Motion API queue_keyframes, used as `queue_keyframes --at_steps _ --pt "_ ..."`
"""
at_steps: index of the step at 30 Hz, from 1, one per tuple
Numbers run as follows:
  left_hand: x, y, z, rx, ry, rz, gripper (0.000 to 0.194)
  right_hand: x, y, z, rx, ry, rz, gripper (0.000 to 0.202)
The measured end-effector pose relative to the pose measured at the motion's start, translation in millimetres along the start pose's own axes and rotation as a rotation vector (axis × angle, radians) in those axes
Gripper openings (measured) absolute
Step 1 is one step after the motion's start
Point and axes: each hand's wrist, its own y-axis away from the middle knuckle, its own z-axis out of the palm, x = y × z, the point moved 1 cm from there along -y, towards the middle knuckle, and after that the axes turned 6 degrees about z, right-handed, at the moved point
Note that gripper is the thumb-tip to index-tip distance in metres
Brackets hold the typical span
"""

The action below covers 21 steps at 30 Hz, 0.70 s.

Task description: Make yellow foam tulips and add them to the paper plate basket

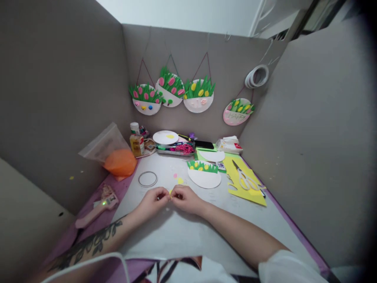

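Observation:
My left hand [154,201] and my right hand [185,197] meet over the white work surface, thumbs and fingertips pinched. Between the fingertips shows a sliver of a small yellow paper piece [171,192]; the fingers hide most of it. Just beyond my hands lie loose yellow paper cutouts [180,181] and a pink one [175,175]. Past my right hand is a white paper plate craft [204,179] with green paper grass and yellow flowers along its top. A thin grey ring [148,179] lies beyond my left hand.
At right, white-handled scissors [246,180] rest on yellow paper [253,196]. A pink glue gun [96,210] with a green light lies at left, near a bag of orange material [120,163]. A bottle [136,143] and a filled tray [175,151] stand behind; finished plates [198,104] hang on the panel.

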Motion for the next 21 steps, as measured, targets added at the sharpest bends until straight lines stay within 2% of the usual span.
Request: queue_keyframes --at_steps 5,12,21 --pt "1 2 -2.7 -0.034 0.038 -0.018 0.018 -6 2 -1 0.016 -0.005 0.045 0.006" --pt "0 2 -7.5 -0.056 0.072 -0.025 0.024 -21 5 0 0.064 -0.032 0.204 0.005" --pt "-10 4 -1.6 -0.046 0.099 -0.062 0.023 -5 8 1 0.187 -0.209 0.282 0.008"
